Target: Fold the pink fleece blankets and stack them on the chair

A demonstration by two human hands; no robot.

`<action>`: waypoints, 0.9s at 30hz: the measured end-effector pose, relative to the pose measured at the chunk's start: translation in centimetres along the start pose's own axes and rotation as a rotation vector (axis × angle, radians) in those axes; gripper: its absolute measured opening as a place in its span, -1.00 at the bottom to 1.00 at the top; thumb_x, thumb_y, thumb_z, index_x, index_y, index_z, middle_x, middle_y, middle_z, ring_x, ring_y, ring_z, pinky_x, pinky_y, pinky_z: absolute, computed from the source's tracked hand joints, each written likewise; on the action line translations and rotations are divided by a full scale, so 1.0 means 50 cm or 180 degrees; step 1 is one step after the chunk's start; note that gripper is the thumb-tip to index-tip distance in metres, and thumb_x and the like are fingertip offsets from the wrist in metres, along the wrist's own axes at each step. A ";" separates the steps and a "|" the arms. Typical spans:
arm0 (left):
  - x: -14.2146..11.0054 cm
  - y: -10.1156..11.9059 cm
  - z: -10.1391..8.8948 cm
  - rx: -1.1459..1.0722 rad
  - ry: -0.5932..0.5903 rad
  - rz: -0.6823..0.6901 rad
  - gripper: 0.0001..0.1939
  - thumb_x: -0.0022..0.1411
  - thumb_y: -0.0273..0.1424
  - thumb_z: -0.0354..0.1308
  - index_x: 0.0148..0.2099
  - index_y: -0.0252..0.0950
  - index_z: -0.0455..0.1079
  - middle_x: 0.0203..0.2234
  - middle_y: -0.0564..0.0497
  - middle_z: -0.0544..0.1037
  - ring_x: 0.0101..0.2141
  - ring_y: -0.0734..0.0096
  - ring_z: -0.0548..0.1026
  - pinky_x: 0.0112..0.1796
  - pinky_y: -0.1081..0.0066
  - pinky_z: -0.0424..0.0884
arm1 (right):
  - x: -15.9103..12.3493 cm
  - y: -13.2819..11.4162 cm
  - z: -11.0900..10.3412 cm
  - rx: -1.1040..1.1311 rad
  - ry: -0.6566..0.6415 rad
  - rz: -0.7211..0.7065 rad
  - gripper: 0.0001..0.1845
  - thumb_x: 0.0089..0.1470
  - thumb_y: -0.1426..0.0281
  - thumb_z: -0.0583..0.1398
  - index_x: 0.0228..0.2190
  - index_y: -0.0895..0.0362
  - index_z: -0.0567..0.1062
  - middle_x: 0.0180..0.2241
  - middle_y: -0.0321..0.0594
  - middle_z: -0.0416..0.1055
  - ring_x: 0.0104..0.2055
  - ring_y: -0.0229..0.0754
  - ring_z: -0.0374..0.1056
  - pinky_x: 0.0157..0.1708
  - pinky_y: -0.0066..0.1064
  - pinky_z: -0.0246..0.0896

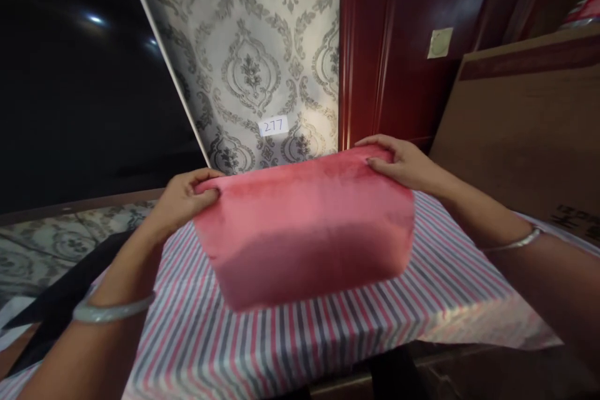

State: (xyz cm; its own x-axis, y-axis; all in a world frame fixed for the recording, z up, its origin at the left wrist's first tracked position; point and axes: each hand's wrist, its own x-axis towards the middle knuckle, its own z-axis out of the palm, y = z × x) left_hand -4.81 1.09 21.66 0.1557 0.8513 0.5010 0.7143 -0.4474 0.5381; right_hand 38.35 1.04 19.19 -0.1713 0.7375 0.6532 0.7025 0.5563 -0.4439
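A soft pink cloth (309, 225), plush like a towel and apparently folded, spreads between my two hands above a striped tablecloth (450, 262). At its upper left corner, the fingers and thumb of my left hand (185, 200) are closed on the edge. My right hand (398, 159) pinches the upper right edge, thumb on the near face and fingers behind. The cloth's lower edge hangs toward me, over or against the tabletop; whether it touches cannot be made out. Its far side is hidden.
A large cardboard box (525, 131) stands at the right, beside a dark red wooden panel (412, 94). Behind the table is a patterned wall (300, 37) with a paper label (274, 125) reading 277. A big black screen (89, 87) fills the left.
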 end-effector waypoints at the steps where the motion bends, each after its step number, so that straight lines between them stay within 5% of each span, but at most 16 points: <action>1: 0.018 -0.009 0.007 -0.0147 -0.0166 -0.0122 -0.60 -0.04 -0.22 0.11 -0.17 -0.31 0.50 -0.31 0.01 0.60 -0.26 0.25 0.52 -0.20 0.31 0.47 | 0.014 0.014 0.005 0.0089 -0.0109 0.0076 -0.55 0.11 0.23 0.18 0.02 0.08 0.50 0.03 -0.16 0.48 0.06 0.05 0.40 0.15 -0.04 0.24; 5: 0.066 -0.072 0.081 -0.0124 -0.0550 -0.0510 -0.54 -0.01 -0.24 0.12 -0.07 -0.33 0.50 -0.26 -0.05 0.62 -0.27 0.25 0.55 -0.22 0.32 0.49 | 0.042 0.099 0.087 0.0282 -0.0659 0.0898 -0.54 0.20 0.27 0.14 0.09 0.15 0.47 0.06 -0.08 0.48 0.08 -0.02 0.41 0.12 -0.18 0.29; 10: 0.086 -0.146 0.177 0.0935 0.0045 -0.1031 -0.54 0.16 -0.36 0.06 0.08 -0.39 0.44 -0.09 -0.24 0.61 -0.09 0.10 0.57 -0.05 0.20 0.44 | 0.037 0.183 0.220 -0.0407 -0.0571 0.1889 -0.39 0.31 0.31 -0.03 0.30 0.32 0.20 0.24 0.20 0.26 0.24 0.09 0.26 0.19 -0.05 0.19; 14: 0.088 -0.157 0.251 0.1098 -0.0362 -0.0901 -0.55 0.22 -0.33 0.06 0.11 -0.39 0.43 0.06 -0.26 0.55 0.07 0.11 0.50 0.07 0.25 0.37 | 0.030 0.184 0.307 -0.0532 -0.0844 0.1812 -0.40 0.32 0.27 -0.04 0.31 0.21 0.21 0.31 0.06 0.17 0.32 0.08 0.14 0.25 -0.04 0.08; 16: 0.075 -0.153 0.303 0.1184 -0.0625 -0.0810 -0.51 0.26 -0.27 0.06 0.17 -0.37 0.40 0.14 -0.25 0.48 0.15 0.11 0.43 0.13 0.21 0.32 | 0.022 0.175 0.350 -0.0610 -0.0951 0.1805 -0.40 0.32 0.18 -0.04 0.31 0.09 0.23 0.34 -0.02 0.11 0.37 0.16 0.02 0.25 0.14 0.01; 18: 0.049 -0.154 0.359 0.1270 -0.0802 -0.0748 -0.47 0.29 -0.20 0.04 0.22 -0.34 0.36 0.22 -0.27 0.40 0.24 0.04 0.33 0.20 0.05 0.22 | 0.006 0.168 0.390 -0.0782 -0.1020 0.1778 -0.39 0.32 0.11 -0.04 0.30 0.01 0.24 0.37 -0.06 0.06 0.40 0.24 -0.11 0.23 0.30 -0.09; 21: -0.006 -0.172 0.430 0.1517 -0.0892 -0.0677 -0.43 0.35 -0.12 -0.06 0.27 -0.30 0.31 0.27 -0.28 0.32 0.30 -0.13 0.18 0.21 -0.22 0.08 | -0.032 0.171 0.439 -0.1177 -0.1230 0.1535 -0.40 0.33 0.07 -0.10 0.27 -0.01 0.29 0.33 -0.08 0.14 0.39 0.22 -0.09 0.24 0.28 -0.13; 27: -0.060 -0.226 0.477 0.1852 -0.0885 -0.0656 -0.37 0.42 -0.06 -0.25 0.37 -0.26 0.16 0.31 -0.25 0.25 0.31 -0.15 0.13 0.14 -0.25 0.19 | -0.081 0.200 0.481 -0.1360 -0.1240 0.1327 -0.42 0.36 0.04 -0.13 0.18 0.02 0.39 0.21 -0.08 0.32 0.28 0.20 0.07 0.19 0.17 -0.01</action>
State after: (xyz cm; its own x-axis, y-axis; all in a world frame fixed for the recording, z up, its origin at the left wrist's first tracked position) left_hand 2.92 10.13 -2.07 0.0911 0.9771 0.1923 0.9871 -0.1142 0.1126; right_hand 29.46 12.80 -2.65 -0.0079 0.9838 0.1792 0.9589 0.0582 -0.2776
